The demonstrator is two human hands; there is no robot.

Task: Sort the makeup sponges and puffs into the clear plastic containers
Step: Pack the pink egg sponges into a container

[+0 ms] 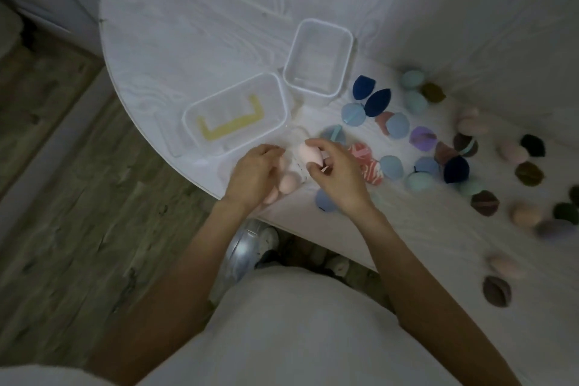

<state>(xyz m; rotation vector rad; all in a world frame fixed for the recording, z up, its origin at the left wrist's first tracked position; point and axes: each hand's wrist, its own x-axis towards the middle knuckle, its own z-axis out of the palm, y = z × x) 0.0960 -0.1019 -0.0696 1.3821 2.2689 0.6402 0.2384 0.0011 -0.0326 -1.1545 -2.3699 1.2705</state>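
My left hand (253, 174) grips a small clear pack (299, 166) at the table's near edge, and pink sponges (285, 185) show under its fingers. My right hand (336, 174) pinches a pale pink egg-shaped sponge (310, 155) at the top of that pack. Two clear plastic containers stand just beyond my hands. The larger container (200, 113) has a yellow handle piece (227, 124) in it. The smaller container (343, 41) holds nothing. Several blue, teal, purple, brown and pink sponges and puffs (398, 125) lie scattered to the right.
The white table (203, 25) has a rounded left edge, and wooden floor (62, 166) lies below it. A red marbled puff (366, 163) and a blue puff (326, 200) lie right beside my right hand. More sponges (529, 174) spread toward the far right.
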